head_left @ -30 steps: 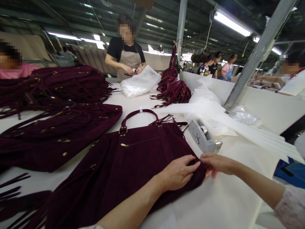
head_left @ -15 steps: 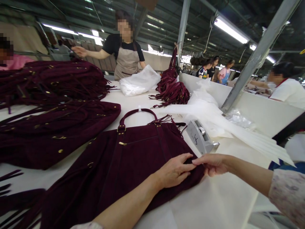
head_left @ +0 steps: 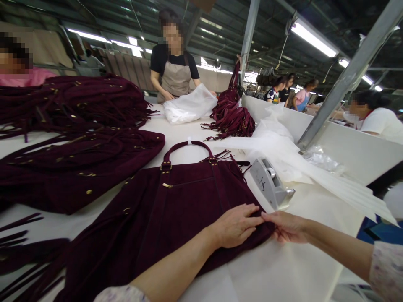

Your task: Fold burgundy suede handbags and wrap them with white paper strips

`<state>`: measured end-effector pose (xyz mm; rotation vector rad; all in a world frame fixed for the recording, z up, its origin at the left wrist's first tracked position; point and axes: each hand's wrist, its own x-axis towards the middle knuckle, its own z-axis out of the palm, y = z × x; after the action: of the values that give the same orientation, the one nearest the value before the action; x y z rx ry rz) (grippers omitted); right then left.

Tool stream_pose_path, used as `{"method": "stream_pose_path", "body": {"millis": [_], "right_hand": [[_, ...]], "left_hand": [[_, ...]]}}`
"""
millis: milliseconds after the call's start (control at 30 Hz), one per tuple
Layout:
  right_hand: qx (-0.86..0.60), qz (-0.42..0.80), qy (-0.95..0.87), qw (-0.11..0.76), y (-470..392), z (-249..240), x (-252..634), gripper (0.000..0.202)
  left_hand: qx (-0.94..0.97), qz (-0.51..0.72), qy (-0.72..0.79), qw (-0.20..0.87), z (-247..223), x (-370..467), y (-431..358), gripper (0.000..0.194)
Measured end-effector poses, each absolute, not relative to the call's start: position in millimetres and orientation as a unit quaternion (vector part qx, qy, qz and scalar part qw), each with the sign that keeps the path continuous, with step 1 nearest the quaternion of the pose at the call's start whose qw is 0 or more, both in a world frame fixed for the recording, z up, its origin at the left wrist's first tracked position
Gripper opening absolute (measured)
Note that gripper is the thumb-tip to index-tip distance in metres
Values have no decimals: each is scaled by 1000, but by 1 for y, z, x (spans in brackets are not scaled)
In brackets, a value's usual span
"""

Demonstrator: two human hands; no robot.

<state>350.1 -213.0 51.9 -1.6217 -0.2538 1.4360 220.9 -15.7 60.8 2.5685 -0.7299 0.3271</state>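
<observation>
A dark burgundy handbag lies flat on the white table, its looped handle pointing away from me. Gold-coloured rings and a zip pull show on its front. My left hand rests on the bag near its right lower corner, fingers stretched out over the fabric. At that same corner, my right hand pinches the bag's edge between thumb and fingers. The fingertips of both hands nearly meet there. Just beyond them stands a grey tape dispenser, close to the bag's right side.
More burgundy bags are piled on the left. Burgundy straps with tassels heap at the back. White wrapping sheets lie to the right, beside a metal post. Across the table a person in an apron handles a white plastic bag.
The view has shifted slightly, while my hands keep their places at the bag's corner. The person opposite has lowered an outstretched arm to the white plastic bag.
</observation>
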Motion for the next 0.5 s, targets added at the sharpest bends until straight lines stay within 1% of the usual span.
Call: {"method": "stream_pose_path", "body": {"millis": [33, 100, 133, 167, 200, 233, 267, 300, 333, 400, 433, 500], "right_hand": [[-687, 567, -123, 437, -213, 52, 351, 44], [-773, 499, -192, 342, -208, 68, 354, 44], [-822, 420, -243, 297, -202, 85, 355, 43], [-861, 309, -302, 270, -196, 106, 354, 40], [-875, 175, -362, 269, -187, 128, 352, 36], [-860, 37, -414, 297, -179, 149, 347, 36], [-822, -66, -455, 336, -170, 165, 340, 40], [-781, -133, -479, 379, -163, 172, 330, 46], [-748, -163, -494, 411, -157, 170, 319, 52], [-713, -166, -529, 428, -153, 135, 300, 58], [-718, -150, -554, 394, -154, 106, 294, 60], [-716, -118, -622, 294, -161, 44, 296, 67]], "left_hand": [[934, 108, -261, 218, 59, 221, -17, 40], [938, 93, -261, 208, 57, 220, -18, 41], [939, 87, -263, 204, 57, 220, -18, 41], [940, 83, -263, 201, 56, 220, -18, 42], [941, 81, -263, 199, 56, 219, -17, 42], [941, 80, -262, 197, 56, 219, -16, 42], [942, 83, -261, 195, 55, 218, -15, 43], [941, 89, -263, 192, 55, 217, -15, 42], [940, 97, -266, 188, 53, 217, -15, 41], [936, 111, -283, 178, 49, 218, -19, 38], [934, 112, -295, 169, 45, 220, -23, 35], [932, 94, -317, 145, 38, 226, -29, 29]]}}
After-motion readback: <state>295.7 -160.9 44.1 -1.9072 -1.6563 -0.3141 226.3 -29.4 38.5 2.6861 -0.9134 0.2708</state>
